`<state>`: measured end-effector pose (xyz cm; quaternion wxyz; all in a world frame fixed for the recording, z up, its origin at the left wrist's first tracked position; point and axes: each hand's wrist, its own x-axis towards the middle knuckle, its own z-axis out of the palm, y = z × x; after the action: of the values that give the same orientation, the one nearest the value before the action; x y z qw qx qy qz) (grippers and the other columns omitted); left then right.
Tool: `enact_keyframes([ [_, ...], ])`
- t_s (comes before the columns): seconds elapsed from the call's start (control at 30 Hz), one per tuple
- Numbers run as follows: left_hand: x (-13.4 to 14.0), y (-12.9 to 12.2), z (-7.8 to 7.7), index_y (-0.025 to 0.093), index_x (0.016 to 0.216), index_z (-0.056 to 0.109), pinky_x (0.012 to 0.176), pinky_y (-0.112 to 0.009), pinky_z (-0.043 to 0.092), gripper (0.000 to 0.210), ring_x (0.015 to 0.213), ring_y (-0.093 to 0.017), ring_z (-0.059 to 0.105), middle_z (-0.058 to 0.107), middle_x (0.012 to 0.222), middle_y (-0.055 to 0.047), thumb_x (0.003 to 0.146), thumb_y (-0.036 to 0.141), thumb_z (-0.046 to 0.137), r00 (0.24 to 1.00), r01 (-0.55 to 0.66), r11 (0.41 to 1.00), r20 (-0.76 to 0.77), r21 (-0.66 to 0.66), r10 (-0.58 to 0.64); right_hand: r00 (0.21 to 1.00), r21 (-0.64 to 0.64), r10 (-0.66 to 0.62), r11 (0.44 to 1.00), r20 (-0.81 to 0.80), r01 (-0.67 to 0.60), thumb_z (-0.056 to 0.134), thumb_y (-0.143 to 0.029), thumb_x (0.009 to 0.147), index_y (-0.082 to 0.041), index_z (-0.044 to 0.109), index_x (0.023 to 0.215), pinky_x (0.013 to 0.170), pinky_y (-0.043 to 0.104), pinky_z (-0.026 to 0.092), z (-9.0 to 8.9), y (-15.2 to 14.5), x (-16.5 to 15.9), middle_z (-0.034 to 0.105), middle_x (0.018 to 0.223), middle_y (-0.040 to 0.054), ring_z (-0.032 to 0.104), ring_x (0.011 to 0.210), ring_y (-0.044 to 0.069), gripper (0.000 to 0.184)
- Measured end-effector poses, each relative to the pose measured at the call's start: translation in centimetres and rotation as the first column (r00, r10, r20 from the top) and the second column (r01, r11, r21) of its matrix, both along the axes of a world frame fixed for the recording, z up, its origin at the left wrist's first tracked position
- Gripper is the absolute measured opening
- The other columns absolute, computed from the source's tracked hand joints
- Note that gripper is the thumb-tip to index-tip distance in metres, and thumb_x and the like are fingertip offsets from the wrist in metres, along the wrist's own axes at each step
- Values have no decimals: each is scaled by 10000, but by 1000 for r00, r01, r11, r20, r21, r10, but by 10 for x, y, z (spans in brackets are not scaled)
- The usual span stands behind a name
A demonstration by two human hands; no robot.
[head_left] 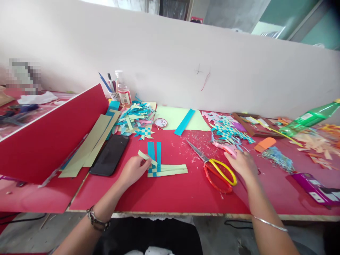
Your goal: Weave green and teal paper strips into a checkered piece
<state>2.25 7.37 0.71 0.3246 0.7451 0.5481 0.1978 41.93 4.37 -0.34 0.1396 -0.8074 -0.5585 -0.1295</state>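
Note:
My left hand (134, 169) pinches a pale green paper strip (145, 156) at the edge of a small weave. That weave has upright blue paper strips (158, 152) crossed by pale green strips (172, 170) lying flat on the red table. My right hand (242, 164) has its fingers closed on a pink-handled tool (230, 149), whose far end is lost among scraps. Between the hands lie scissors (208, 160) with one yellow and one red handle, blades pointing away. A black phone (109, 156) rests left of my left hand.
A red board (55, 132) slants up at left, with long pale strips (85, 147) beside it. Behind are a bottle (124, 94), woven pieces (136, 118), a green sheet (167, 115) and more woven pieces (225, 127). A green bottle (308, 118) lies tilted; a purple device (315, 187) is right.

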Motion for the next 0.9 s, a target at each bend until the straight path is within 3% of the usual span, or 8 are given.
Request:
enact_keyframes([
  [0.07, 1, -1, 2, 165, 679, 620, 586, -240, 406, 370, 645, -181, 603, 674, 708, -55, 810, 396, 362, 1000, 5, 1000, -7, 9, -5, 1000, 127, 21, 992, 17, -23, 462, -408, 760, -79, 552, 1022, 756, 443, 404, 5, -5, -23, 555, 918, 184, 519, 901, 293, 431],
  [0.1, 1, -2, 2, 165, 684, 619, 589, -240, 406, 362, 650, -182, 602, 673, 713, -56, 808, 392, 366, 1000, 7, 1000, -12, 11, -7, 988, 148, 153, 978, -32, -147, 465, -383, 770, -108, 537, 1044, 797, 423, 400, 8, -9, -38, 545, 963, 163, 509, 934, 267, 394],
  [0.17, 2, -2, 2, 162, 685, 621, 596, -240, 407, 365, 656, -181, 602, 672, 716, -59, 809, 391, 366, 1000, 8, 1000, -23, 11, -8, 861, 109, 445, 895, -244, -432, 477, -353, 783, -166, 480, 1106, 806, 356, 424, 12, -17, -73, 542, 980, 103, 523, 911, 201, 374],
  [0.27, 3, -2, 2, 159, 676, 629, 588, -239, 404, 389, 651, -180, 605, 673, 701, -60, 816, 396, 354, 999, 7, 1000, -39, 10, -6, 641, 25, 570, 757, -514, -653, 491, -306, 790, -236, 382, 1198, 833, 314, 429, 10, -23, -114, 525, 1044, 57, 508, 968, 161, 428],
  [0.33, 4, -2, 2, 162, 682, 629, 588, -237, 402, 383, 668, -180, 607, 676, 717, -55, 818, 393, 355, 999, 10, 1000, -36, 18, -10, 579, 27, 577, 722, -576, -692, 488, -279, 793, -252, 370, 1206, 861, 325, 417, 5, -21, -127, 513, 1069, 52, 494, 997, 160, 431],
  [0.53, 6, -1, 3, 171, 728, 593, 638, -242, 408, 317, 728, -175, 587, 646, 769, -44, 825, 347, 347, 999, 43, 996, 0, 81, -43, 516, 36, 593, 677, -618, -735, 483, -202, 782, -244, 419, 1162, 850, 332, 420, -1, -8, -130, 528, 1008, 45, 511, 944, 155, 387],
  [0.9, 7, 0, 3, 185, 755, 575, 704, -260, 421, 272, 788, -176, 558, 602, 843, -43, 820, 333, 356, 997, 57, 995, 51, 84, -61, 500, -10, 595, 637, -629, -770, 503, -170, 756, -202, 512, 1040, 701, 256, 437, 7, 10, -132, 544, 850, 21, 517, 747, 121, 286],
])
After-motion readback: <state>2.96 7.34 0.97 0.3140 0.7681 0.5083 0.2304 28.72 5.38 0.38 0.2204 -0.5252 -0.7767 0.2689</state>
